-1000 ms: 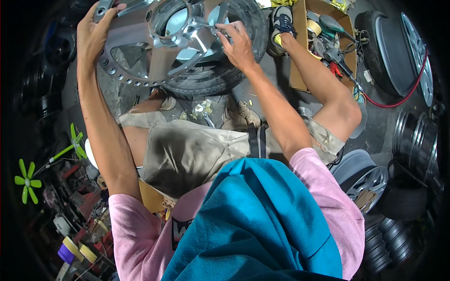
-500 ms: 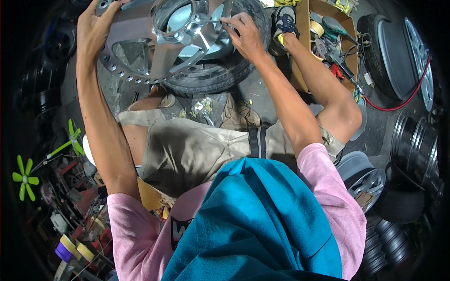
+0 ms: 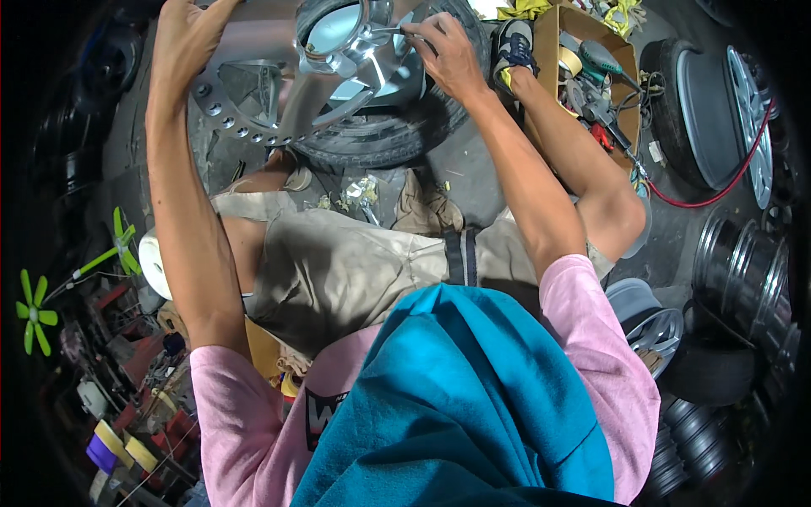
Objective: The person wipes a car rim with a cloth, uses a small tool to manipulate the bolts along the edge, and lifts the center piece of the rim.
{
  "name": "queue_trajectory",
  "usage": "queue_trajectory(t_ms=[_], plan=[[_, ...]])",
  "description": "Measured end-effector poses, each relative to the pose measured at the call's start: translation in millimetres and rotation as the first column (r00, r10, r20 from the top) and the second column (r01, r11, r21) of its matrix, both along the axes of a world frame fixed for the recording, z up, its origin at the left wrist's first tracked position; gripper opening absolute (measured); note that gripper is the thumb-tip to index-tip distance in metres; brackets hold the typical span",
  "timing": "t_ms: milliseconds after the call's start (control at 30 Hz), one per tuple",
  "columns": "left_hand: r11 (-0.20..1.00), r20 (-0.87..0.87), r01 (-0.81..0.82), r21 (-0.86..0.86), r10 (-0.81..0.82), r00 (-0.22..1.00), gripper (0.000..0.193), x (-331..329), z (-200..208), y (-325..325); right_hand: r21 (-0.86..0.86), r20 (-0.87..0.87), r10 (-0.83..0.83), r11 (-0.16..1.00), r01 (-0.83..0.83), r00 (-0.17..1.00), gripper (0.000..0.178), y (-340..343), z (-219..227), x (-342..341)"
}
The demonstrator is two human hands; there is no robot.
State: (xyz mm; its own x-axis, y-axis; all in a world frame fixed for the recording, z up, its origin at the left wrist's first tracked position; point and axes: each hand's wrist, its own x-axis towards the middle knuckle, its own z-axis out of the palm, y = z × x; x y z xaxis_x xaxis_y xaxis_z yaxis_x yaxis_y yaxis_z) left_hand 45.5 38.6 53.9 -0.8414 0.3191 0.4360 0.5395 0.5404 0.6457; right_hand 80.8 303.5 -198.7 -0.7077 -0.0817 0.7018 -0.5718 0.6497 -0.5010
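Observation:
A silver alloy wheel center (image 3: 291,114), with spokes and a row of holes along its edge, is tilted above a black tire (image 3: 372,148) lying on the floor. My left hand (image 3: 190,38) grips its upper left edge; the fingertips are cut off by the top of the picture. Close to the hub, my right hand (image 3: 443,55) pinches a thin metal rod (image 3: 386,30) between thumb and fingers. The rod's other end reaches the metal beside the round center opening. A pale round surface shows through that opening.
At the upper right stands a cardboard box (image 3: 549,72) of power tools, beside my shoe (image 3: 514,55). Further right are a wheel with tire (image 3: 676,110) and a red hose (image 3: 710,203). More rims (image 3: 735,262) lie below. Lower left are green fan blades (image 3: 35,313) and tape rolls (image 3: 110,444).
The wheel center has shifted to the right and slightly up, with its tilt a little changed. My left hand has moved right with it. The right hand still pinches the rod near the hub.

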Motion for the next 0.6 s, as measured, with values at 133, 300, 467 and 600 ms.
queue_trajectory(t_ms=[133,300,467,600], plan=[[1.000,-0.037,0.013,0.010,-0.013,0.999,0.024,-1.8,1.1,-1.4,0.105,0.021,-0.035,0.994,0.033,0.999,0.026,4.6,9.9,8.6],[0.993,-0.029,-0.069,-0.097,0.066,0.997,0.026,7.2,9.2,4.9,0.231,-0.015,-0.027,0.972,0.030,1.000,0.029,4.2,46.4,12.3],[0.995,-0.030,-0.042,-0.090,0.040,0.999,0.024,7.4,10.9,8.3,0.349,-0.033,-0.038,0.936,0.047,0.999,0.028,10.2,59.4,12.6],[0.994,-0.047,-0.032,-0.102,0.027,0.999,0.023,9.8,11.8,5.2,0.317,-0.210,0.025,0.947,0.044,0.977,0.026,-2.3,98.4,11.5]])
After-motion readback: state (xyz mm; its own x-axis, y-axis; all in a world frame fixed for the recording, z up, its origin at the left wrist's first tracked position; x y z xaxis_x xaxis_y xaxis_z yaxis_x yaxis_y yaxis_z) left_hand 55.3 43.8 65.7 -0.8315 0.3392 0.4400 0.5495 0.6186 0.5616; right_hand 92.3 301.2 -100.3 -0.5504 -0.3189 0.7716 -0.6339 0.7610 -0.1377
